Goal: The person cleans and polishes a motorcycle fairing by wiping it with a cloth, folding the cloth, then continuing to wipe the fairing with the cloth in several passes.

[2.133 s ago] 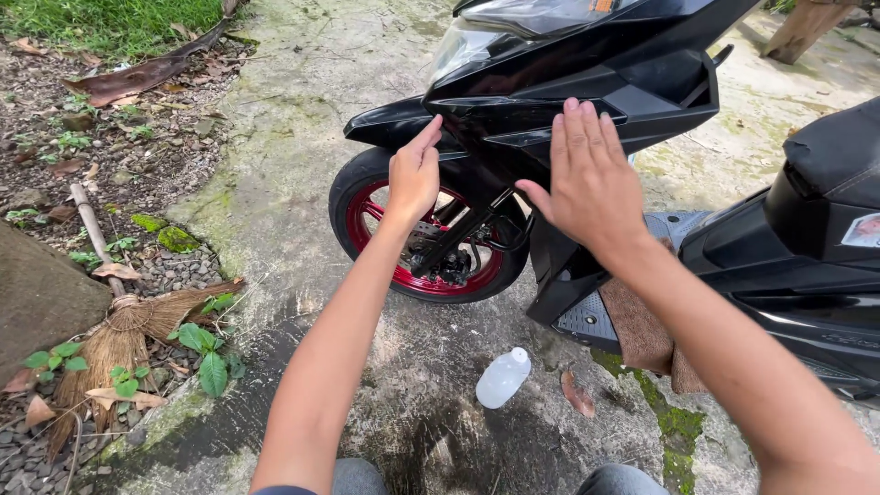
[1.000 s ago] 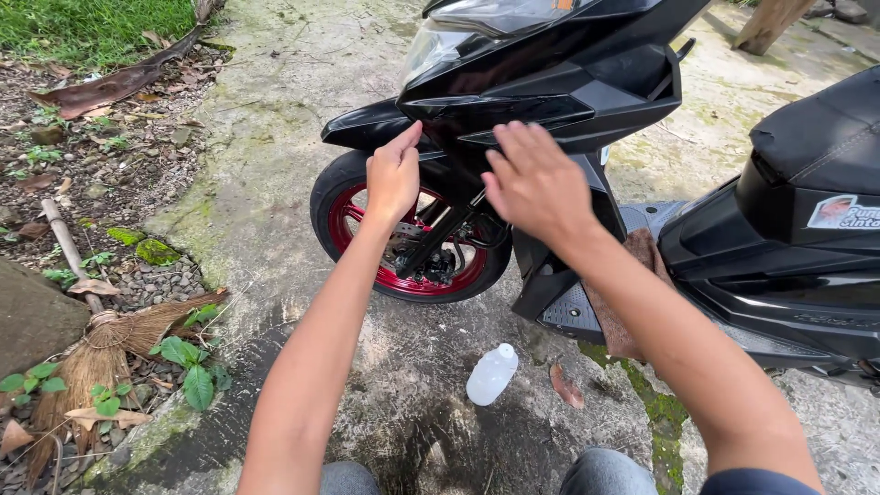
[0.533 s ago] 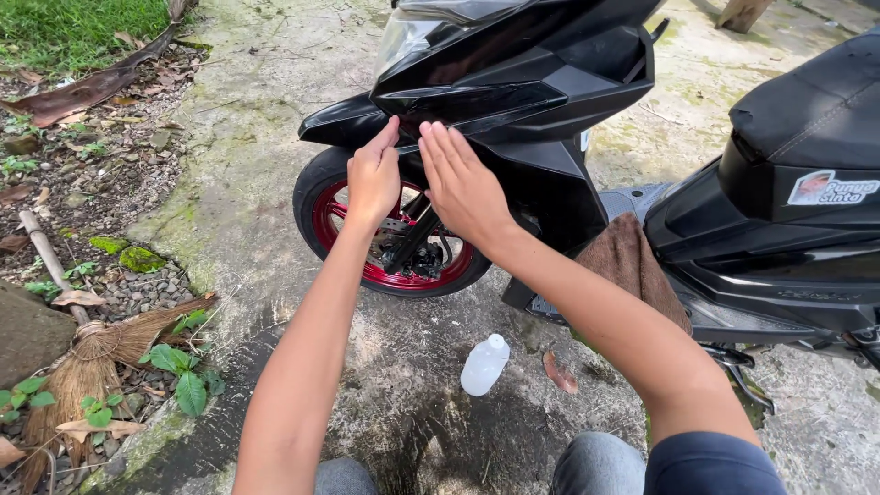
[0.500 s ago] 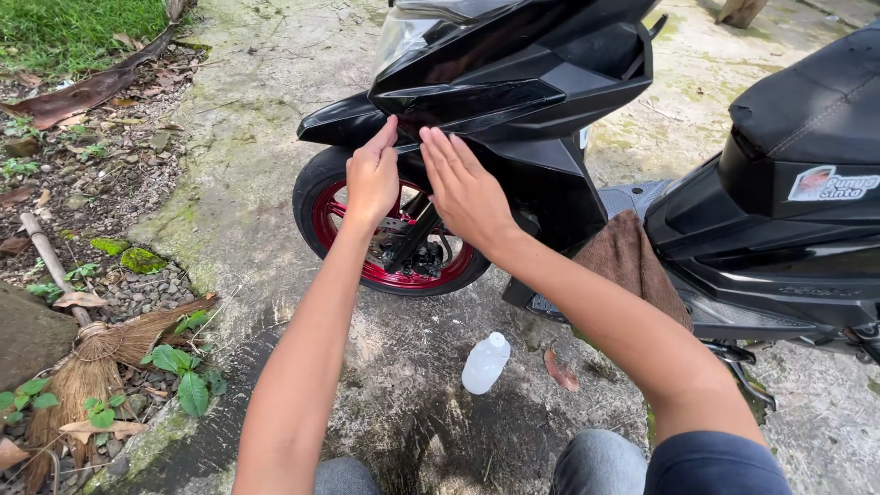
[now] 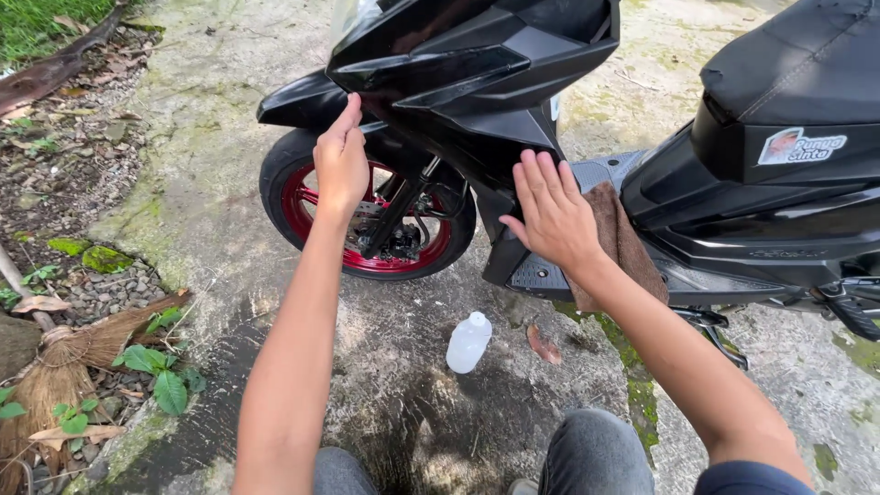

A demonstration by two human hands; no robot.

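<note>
A black scooter (image 5: 513, 82) stands in front of me with a red-rimmed front wheel (image 5: 367, 215). My left hand (image 5: 341, 160) rests with fingers together against the black front fender and side panel above the wheel. My right hand (image 5: 550, 213) lies flat, fingers spread, on the lower black side panel near the footboard. A brown cloth (image 5: 623, 238) hangs over the footboard just behind my right hand. A small white plastic bottle (image 5: 468, 342) stands on the concrete below, between my arms.
The scooter's black seat (image 5: 797, 64) rises at the right, its side stand (image 5: 715, 330) down. Mossy concrete lies under me, with gravel, dry leaves and green plants (image 5: 156, 367) along the left edge. My knees (image 5: 587, 449) show at the bottom.
My right hand has slid from the upper front panel down and to the right, onto the lower side panel. My left hand stays on the fender. The view has moved closer.
</note>
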